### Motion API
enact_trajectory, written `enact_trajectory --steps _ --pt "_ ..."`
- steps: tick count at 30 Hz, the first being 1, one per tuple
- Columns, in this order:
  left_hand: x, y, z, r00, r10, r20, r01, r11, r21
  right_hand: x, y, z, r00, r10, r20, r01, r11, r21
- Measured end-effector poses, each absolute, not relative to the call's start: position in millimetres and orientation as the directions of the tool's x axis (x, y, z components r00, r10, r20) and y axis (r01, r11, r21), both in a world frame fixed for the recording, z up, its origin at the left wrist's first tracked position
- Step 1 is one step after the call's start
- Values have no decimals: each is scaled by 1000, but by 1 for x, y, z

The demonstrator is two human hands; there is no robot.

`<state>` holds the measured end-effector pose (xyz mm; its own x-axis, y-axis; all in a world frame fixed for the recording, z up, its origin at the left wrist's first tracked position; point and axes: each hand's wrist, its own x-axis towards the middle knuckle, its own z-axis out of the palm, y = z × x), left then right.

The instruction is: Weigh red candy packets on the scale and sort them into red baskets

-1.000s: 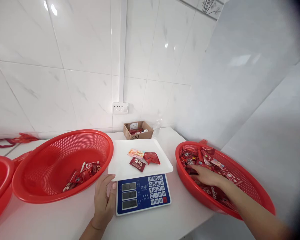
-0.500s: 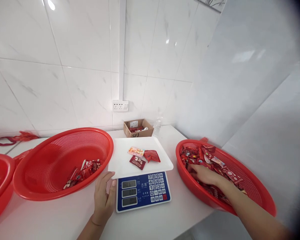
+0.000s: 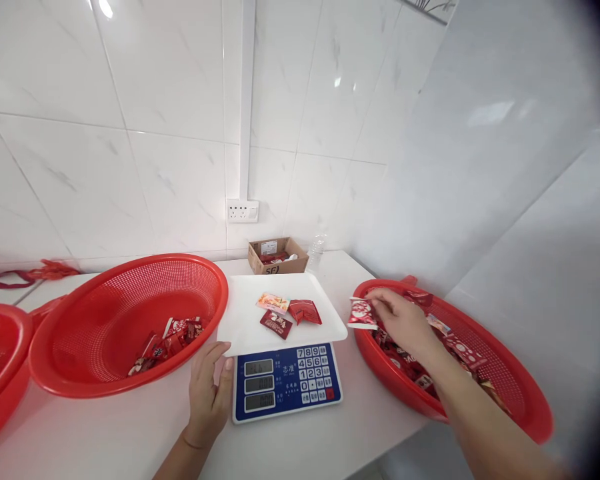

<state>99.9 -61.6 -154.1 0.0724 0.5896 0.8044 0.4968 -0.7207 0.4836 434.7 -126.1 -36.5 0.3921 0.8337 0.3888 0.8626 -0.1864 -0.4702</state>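
Note:
My right hand pinches a red and white candy packet above the left rim of the right red basket, which holds several red packets. My left hand rests flat on the counter, fingers apart, touching the left side of a blue digital scale. The scale's white tray carries three packets.
A large red basket on the left holds several packets. Another red basket sits at the far left edge. A small cardboard box and a clear bottle stand by the tiled wall under a socket.
My right hand has lifted out of the right basket with a candy packet and moved left toward the scale tray. My left hand has stayed put.

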Motion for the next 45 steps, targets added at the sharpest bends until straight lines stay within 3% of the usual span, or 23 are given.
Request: enact_trajectory --steps 3,5,10,16,27,33,36,41,43,45 --pt "99 -62 -154 71 582 810 497 -725 477 398 -114 -46 311 913 264 782 -88 -617" --pt "98 -62 -154 67 583 810 497 -723 479 379 -109 -57 237 959 158 759 -81 -646" --pt "98 -63 -153 59 598 799 493 -714 498 355 -113 -70 136 979 152 881 -49 -470" --pt "99 -65 -151 70 597 799 479 -723 498 344 -122 -72 -76 977 198 862 164 -480" --pt "99 -62 -153 80 589 804 492 -725 482 313 -102 -64 -58 968 245 968 115 -223" --pt "99 -61 -154 74 609 790 489 -712 503 328 -110 -68 -29 969 244 960 95 -262" --pt "98 -61 -155 71 616 784 492 -706 510 355 -117 -66 55 968 245 961 15 -276" --pt "98 -62 -154 65 629 775 492 -695 524 427 -128 -54 316 922 224 943 -278 -185" --pt "99 -62 -154 64 624 778 492 -699 520 458 -132 -52 411 908 78 910 -403 -100" --pt "100 -62 -154 67 619 783 496 -702 512 483 -134 -52 422 900 -110 901 -429 -59"
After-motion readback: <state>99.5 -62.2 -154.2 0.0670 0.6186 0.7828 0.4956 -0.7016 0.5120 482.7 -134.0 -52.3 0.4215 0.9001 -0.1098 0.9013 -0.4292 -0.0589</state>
